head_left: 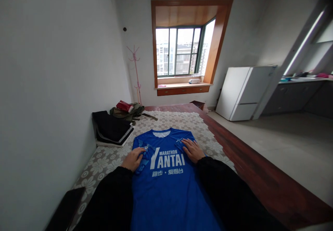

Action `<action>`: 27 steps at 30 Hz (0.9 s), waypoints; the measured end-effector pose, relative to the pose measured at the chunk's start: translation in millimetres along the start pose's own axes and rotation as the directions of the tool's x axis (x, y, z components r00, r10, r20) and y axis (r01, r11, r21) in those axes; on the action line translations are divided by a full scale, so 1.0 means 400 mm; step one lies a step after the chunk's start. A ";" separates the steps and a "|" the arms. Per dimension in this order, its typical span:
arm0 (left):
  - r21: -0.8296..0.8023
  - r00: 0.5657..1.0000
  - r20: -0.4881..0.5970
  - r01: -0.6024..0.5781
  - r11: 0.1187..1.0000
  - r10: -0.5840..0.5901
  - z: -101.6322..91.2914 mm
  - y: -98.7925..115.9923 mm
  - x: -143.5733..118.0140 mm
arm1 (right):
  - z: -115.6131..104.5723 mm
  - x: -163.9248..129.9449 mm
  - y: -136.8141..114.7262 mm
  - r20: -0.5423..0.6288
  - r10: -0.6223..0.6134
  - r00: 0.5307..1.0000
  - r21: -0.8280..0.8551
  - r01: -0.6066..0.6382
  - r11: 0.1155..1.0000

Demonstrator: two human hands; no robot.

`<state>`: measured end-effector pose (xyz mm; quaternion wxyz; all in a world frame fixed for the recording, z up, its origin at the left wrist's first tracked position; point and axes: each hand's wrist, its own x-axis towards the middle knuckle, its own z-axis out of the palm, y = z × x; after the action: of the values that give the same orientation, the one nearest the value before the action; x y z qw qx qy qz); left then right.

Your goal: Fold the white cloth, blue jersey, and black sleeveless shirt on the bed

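**Folding the sleeves of a blue running shirt**

Lying face up on a white lace-patterned cover point(109, 156) spread over a dark reddish wooden platform point(249, 168), the bright blue jersey T-shirt printed "MARATHON YANTAI" in white point(166, 189) is the landmark here, its collar pointing away from the person toward the window point(182, 50). The left hand point(133, 159) sits on the shirt's left edge, beside the large white "Y", its grip closed on the bunched left sleeve, which is turned inward over the chest. The right hand point(193, 150) rests flat on the shirt's right side, just past the end of the lettering, fingers spread and holding nothing, pressing the fabric where the right sleeve has been turned in. Both forearms, in black sleeves, run along the shirt's two long edges.

Judging from this, the work stands at the sleeve-folding stage: both sleeves are brought in, the left one crumpled rather than flat. The next move seems to call for smoothing that left sleeve level, then keeping both side folds straight and parallel so the body can be doubled over cleanly.

Beyond the shirt's collar, to the left, lies a folded black garment point(111, 128), and behind that an olive-green bundle with a red item on top point(127, 109). A white refrigerator point(244, 92) stands well apart from the shirt, to the far right.
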<state>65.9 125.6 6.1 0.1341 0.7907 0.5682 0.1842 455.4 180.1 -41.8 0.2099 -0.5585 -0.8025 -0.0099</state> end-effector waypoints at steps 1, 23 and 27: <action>-0.020 1.000 -0.005 0.005 1.000 -0.006 -0.023 -0.004 -0.004 | -0.011 0.001 0.000 -0.044 -0.002 0.999 0.035 0.003 0.999; -0.001 0.950 0.305 0.067 0.998 -0.063 -0.097 0.007 -0.067 | -0.024 0.001 -0.003 -0.011 0.029 1.000 0.213 -0.026 0.977; -0.013 0.980 0.195 0.029 0.999 -0.026 -0.096 0.009 -0.059 | -0.023 0.003 -0.005 -0.016 0.024 1.000 0.204 -0.020 0.979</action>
<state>45.2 102.4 38.7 0.1977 0.7959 0.5618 0.1084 456.5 178.0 -32.6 0.2737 -0.5427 -0.7910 0.0696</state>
